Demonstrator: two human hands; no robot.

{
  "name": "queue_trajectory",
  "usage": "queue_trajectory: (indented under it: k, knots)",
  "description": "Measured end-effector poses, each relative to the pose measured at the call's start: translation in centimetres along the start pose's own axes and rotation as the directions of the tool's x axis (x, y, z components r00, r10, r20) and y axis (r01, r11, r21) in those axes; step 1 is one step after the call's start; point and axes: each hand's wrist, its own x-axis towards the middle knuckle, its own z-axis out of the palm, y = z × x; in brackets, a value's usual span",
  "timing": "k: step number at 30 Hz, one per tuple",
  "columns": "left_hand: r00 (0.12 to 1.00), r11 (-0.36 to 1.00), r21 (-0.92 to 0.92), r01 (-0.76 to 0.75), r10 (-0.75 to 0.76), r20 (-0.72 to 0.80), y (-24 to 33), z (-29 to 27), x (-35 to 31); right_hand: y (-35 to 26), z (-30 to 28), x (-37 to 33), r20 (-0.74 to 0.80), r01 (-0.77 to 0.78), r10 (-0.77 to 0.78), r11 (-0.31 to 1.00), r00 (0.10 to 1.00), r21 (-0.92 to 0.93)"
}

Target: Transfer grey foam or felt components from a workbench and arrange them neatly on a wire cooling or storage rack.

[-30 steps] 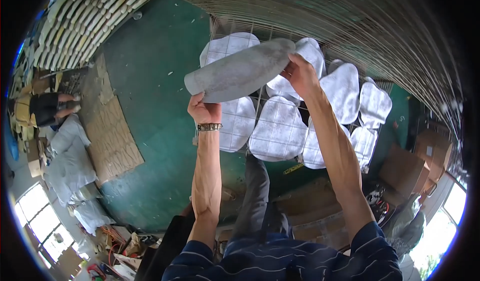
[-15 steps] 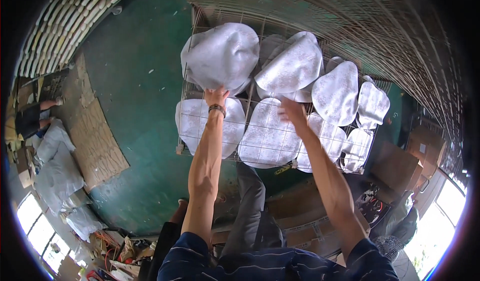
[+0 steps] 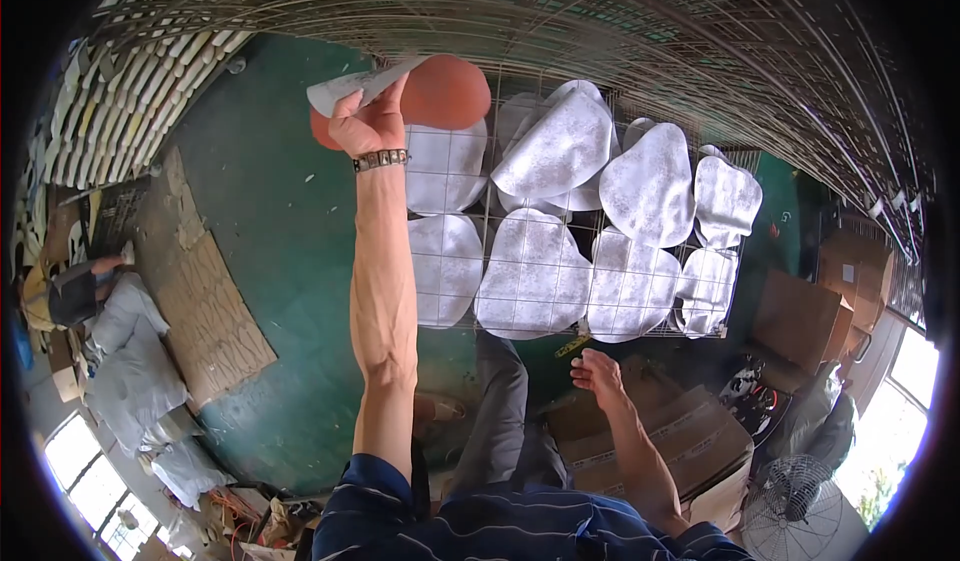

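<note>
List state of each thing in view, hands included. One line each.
left hand: raised, gripping the reddish-brown mould
reddish-brown mould: held up, a grey sheet against its near edge
right hand: lowered, open, holding nothing
wire rack: flat, carrying the grey pieces
grey moulded pieces: laid out in rows on the rack, some overlapping
cardboard boxes: closed, stacked at right
fan: standing; cannot tell if running

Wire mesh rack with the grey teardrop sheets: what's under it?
Through the wire mesh rack, green floor shows in the gaps. The grey teardrop-shaped sheets on the rack hide most of what lies below. The left hand lifts a reddish-brown piece over one corner.
</note>
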Motion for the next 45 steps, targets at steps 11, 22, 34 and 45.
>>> queue_trajectory:
  k: [11,22,34,45]
  knots:
    - [0.806,0.877,0.451,0.167,0.143,-0.575,-6.5,-20.4,-5.3,3.6,2.8,-0.7,0.078,-0.03,0.032,0.999,0.996,-0.031]
    - [0.968,-0.812,0.566,-0.141,0.006,0.249,-6.2,-27.8,-7.8,-5.1,4.3,-6.3,0.467,0.003,-0.254,0.881,0.847,0.473]
    - [0.868,-0.437,0.84,-0.322,-0.49,0.078,-7.0,-17.3,-27.3,-8.4,-0.6,-18.9,0.411,0.054,-0.891,0.428,0.191,0.902]
    - [0.077,-0.259,0.894,-0.365,-0.966,-0.248,-11.2,-7.1,-55.3,13.9,-13.6,-30.8,-0.428,0.571,-0.385,0.45,0.818,0.687]
